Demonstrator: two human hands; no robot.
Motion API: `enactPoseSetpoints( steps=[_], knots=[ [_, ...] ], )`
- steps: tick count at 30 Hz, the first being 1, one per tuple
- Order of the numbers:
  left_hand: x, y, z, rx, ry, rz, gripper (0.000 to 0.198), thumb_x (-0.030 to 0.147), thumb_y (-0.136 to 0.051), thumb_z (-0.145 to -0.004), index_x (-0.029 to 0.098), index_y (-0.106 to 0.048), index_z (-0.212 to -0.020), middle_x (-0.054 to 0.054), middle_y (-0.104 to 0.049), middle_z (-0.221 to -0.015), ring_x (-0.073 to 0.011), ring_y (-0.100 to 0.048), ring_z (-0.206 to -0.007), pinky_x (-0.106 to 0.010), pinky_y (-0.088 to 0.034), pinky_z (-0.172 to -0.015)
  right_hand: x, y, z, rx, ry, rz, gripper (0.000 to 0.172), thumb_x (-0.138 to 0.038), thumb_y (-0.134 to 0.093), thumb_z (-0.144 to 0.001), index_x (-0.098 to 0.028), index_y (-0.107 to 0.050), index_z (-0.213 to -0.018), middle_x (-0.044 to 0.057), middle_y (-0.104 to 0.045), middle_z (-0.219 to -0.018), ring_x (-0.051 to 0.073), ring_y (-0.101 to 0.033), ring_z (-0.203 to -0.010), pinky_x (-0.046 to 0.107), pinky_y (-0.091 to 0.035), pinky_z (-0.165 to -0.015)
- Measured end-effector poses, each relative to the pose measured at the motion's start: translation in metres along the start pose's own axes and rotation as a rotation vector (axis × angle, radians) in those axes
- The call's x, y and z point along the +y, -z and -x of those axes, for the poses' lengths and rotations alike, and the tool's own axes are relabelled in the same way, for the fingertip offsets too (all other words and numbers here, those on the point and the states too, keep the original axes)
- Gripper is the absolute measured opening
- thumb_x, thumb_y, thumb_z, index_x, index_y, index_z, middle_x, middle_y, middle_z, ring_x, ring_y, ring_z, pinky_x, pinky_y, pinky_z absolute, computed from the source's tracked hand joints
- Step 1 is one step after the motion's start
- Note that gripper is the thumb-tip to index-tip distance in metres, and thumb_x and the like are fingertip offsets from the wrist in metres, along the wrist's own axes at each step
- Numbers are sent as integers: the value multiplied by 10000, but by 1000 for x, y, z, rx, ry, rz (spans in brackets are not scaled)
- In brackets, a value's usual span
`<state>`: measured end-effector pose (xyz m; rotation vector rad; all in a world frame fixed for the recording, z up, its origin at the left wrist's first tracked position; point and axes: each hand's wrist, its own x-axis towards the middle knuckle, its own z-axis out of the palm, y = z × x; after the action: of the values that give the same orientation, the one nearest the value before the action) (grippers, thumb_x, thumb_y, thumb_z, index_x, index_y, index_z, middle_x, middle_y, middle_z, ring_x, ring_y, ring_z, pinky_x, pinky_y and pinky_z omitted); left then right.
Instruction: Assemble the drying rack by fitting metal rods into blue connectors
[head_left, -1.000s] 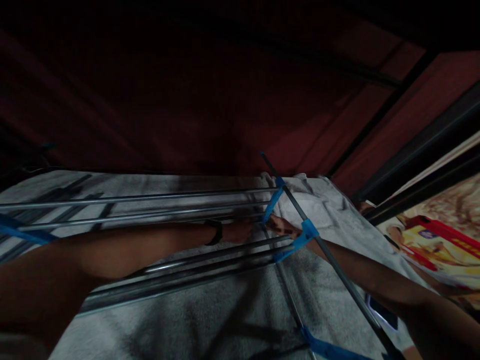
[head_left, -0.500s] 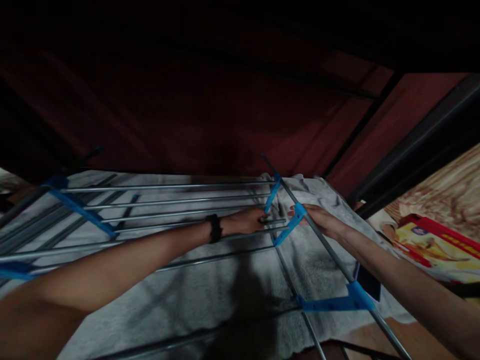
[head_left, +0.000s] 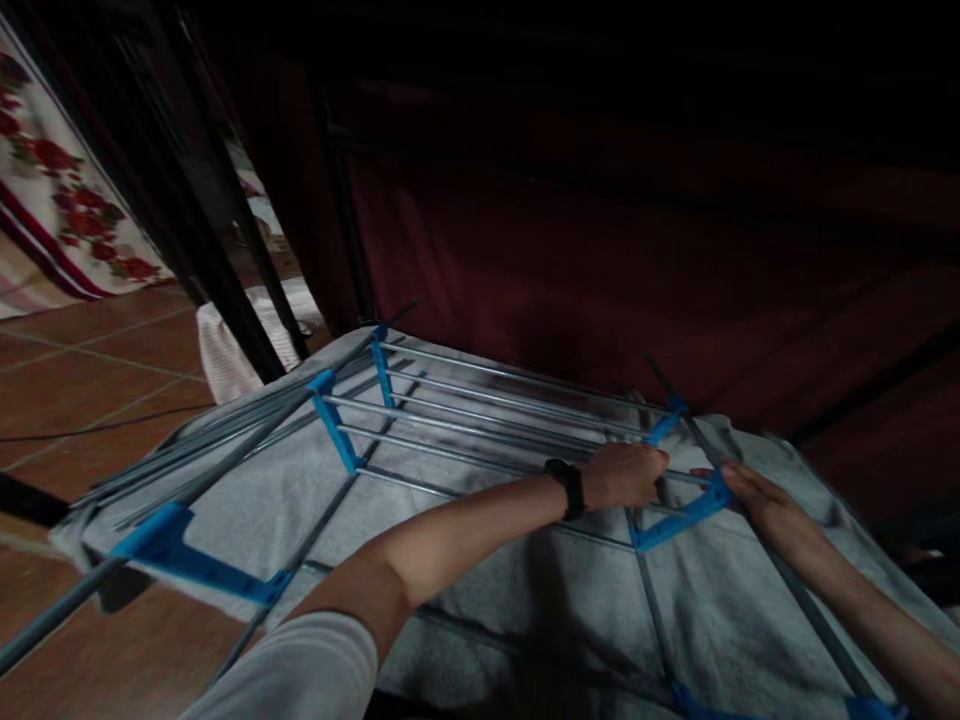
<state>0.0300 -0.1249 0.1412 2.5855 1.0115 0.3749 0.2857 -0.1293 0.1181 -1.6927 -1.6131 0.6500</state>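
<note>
My left hand [head_left: 626, 474], with a dark band at the wrist, is closed around a thin metal rod near the right end of a rack. The rack is a frame of grey metal rods [head_left: 450, 457] held between blue plastic brackets. At its right side, my right hand [head_left: 761, 497] grips the corner of a blue bracket [head_left: 681, 522] where it meets the long side pole [head_left: 799, 590]. Some fingertips show beyond the pole; the rest are hidden. On the left stand matching blue brackets [head_left: 335, 425] and a wide blue bracket [head_left: 191, 560].
The rack lies on a grey cloth [head_left: 450, 555] over a raised surface. Several loose metal rods [head_left: 202, 440] lie along its left edge. Behind hangs a dark red curtain [head_left: 525, 260]. Dark posts [head_left: 217, 270] rise at the left above a tiled floor [head_left: 112, 375].
The view has swung left, bringing the rack's left side and the floor into sight. Both hands remain at the same right-hand bracket, and the red and yellow box has left view.
</note>
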Motion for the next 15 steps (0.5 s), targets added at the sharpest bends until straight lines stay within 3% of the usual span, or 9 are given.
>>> enactPoseSetpoints(
  steps=[4,6,8,11,15],
  knots=[
    [2,1,3,14,45,24,269,277,-446,-978,220,-656,-1137,-90,-728,-1119,-248,-668,-1075,-347,-521,-877,-20,-6,12,-98,36,-136,475,-673,-591,-779,-231,-716,-902,121,-744,-1080,336,-639,-1128,506,-400,-1119],
    [1,1,1,15,59,-2,312,289,-416,-997,250,-652,-1197,-74,-732,-1129,-251,-670,-1082,-353,-516,-886,-27,-8,13,-114,24,-168,512,-690,-590,-762,-206,-687,-897,92,-739,-947,291,-665,-928,478,-504,-947],
    [0,-1,-4,21,52,-33,363,291,-389,-1008,286,-617,-1291,-66,-726,-1174,-252,-664,-1112,-354,-507,-900,-29,-9,11,-113,14,-170,530,-690,-596,-749,-192,-665,-915,58,-706,-842,242,-638,-799,410,-525,-799],
    [0,-5,-9,19,27,-45,396,264,-391,-1001,297,-570,-1352,-59,-714,-1215,-236,-656,-1137,-333,-491,-929,-28,-7,9,-134,26,-171,505,-666,-598,-758,-194,-645,-928,32,-676,-804,208,-609,-754,350,-502,-720],
    [5,-12,-13,1,-23,-22,408,95,-383,-932,172,-572,-1285,-103,-685,-1256,-210,-630,-1174,-300,-464,-988,-24,-8,8,-161,48,-154,445,-637,-570,-798,-209,-636,-898,40,-692,-856,207,-616,-784,340,-502,-735]
  ],
)
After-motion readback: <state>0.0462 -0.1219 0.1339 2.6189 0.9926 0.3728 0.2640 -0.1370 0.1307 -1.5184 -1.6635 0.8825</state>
